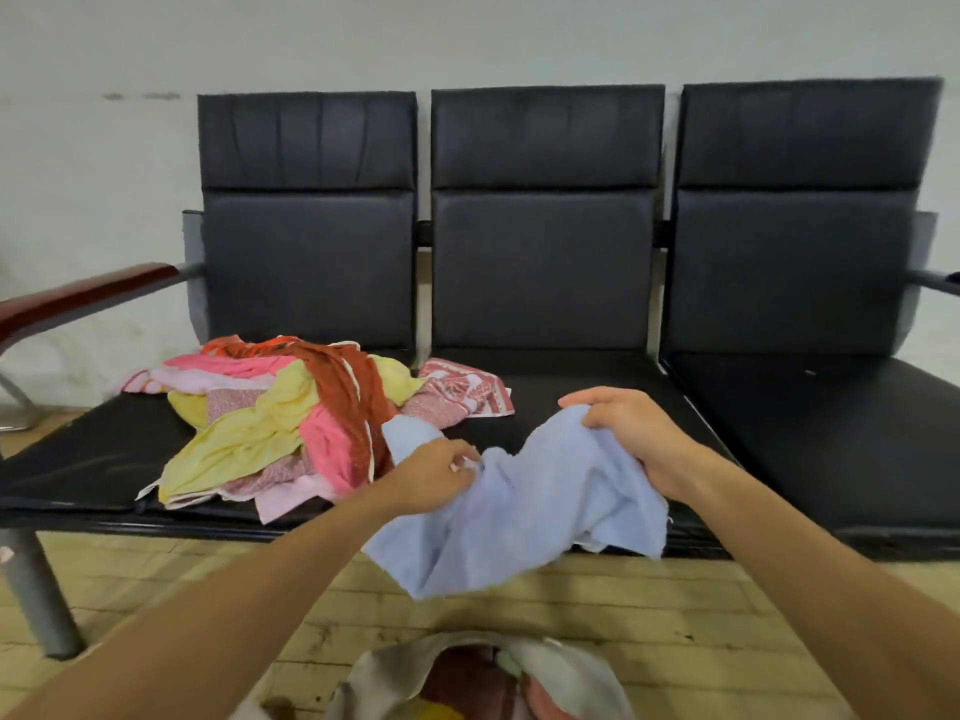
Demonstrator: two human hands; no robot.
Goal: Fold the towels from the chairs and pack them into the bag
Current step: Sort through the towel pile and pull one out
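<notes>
The row of black chairs [540,272] serves as the workplace: the heap of unfolded towels [280,423] lies left of the middle seat [571,387], while the pale blue towel [524,511] hangs over that seat's front edge. The bag [395,667] gapes on the floor [675,605] below it, handy for packing; left hand [431,475] and right hand [634,433] pinch the towel's top edge in curled fingers [576,400], likely to spread it.

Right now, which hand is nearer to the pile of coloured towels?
Left. The left hand grips the light blue towel beside the pile of coloured towels; the right hand grips its other end, farther off, over the middle seat.
</notes>
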